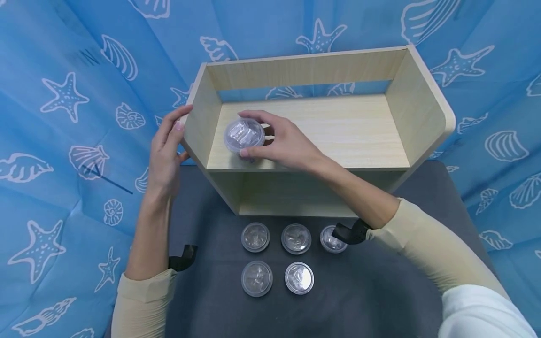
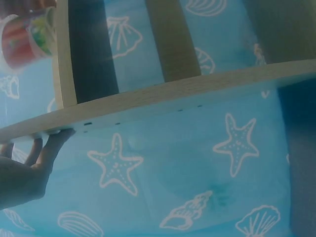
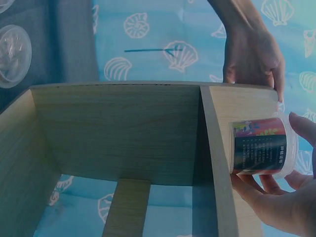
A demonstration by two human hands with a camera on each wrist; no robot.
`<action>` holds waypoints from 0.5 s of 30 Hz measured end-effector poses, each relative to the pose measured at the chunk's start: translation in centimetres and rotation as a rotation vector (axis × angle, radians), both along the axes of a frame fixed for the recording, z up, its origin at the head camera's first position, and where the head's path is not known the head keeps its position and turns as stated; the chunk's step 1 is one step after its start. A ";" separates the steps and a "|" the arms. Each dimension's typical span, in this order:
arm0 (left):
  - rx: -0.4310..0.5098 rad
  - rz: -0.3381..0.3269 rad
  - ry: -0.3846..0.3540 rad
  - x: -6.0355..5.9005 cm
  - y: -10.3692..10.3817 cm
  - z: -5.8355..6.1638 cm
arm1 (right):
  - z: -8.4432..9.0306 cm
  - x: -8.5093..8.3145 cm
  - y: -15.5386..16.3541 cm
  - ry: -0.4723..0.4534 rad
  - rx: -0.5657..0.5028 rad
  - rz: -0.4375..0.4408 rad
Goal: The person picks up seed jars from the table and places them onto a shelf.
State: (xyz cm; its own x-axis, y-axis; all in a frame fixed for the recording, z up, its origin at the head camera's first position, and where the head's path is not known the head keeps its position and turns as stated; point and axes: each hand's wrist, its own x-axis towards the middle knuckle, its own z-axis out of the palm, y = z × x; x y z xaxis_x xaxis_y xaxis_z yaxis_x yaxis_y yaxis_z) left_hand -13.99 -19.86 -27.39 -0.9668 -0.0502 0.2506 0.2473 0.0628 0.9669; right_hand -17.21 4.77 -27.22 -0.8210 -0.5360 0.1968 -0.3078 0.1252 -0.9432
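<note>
My right hand (image 1: 291, 141) grips a round clear-lidded tub (image 1: 243, 135) over the left part of the upper board of a small wooden shelf (image 1: 321, 124). Fingers and thumb lie around the tub's side. In the right wrist view the tub (image 3: 261, 147) shows a dark and red printed label, and its base is at the upper board. With mostly straight fingers, my left hand (image 1: 165, 150) touches the outer side and edge of the shelf's left panel (image 1: 198, 117). The left wrist view shows several of those fingers (image 2: 47, 153) against the panel; the thumb is hard to make out there.
Several similar tubs lie in two rows on the dark tabletop before the shelf, among them a front-left tub (image 1: 257, 279) and a back-right tub (image 1: 333, 239) partly behind a black wrist strap (image 1: 352, 232). A blue seashell-print curtain (image 1: 84, 155) hangs behind and beside the table.
</note>
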 end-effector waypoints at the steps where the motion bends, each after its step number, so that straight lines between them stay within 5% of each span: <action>1: 0.002 -0.004 -0.001 0.0 0.0 0.0 | -0.1 -0.2 -0.1 0.005 0.001 -0.009; 15: 0.001 0.011 -0.036 0.2 0.2 0.3 | -1.0 -1.1 -1.7 -0.023 0.032 -0.069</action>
State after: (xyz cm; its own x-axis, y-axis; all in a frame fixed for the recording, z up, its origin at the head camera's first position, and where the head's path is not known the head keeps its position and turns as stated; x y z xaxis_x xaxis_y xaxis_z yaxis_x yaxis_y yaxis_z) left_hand -13.79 -19.67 -27.13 -0.9746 -0.0612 0.2154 0.2115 0.0647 0.9752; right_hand -18.34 3.04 -28.20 -0.8605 -0.4832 0.1611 -0.2756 0.1757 -0.9451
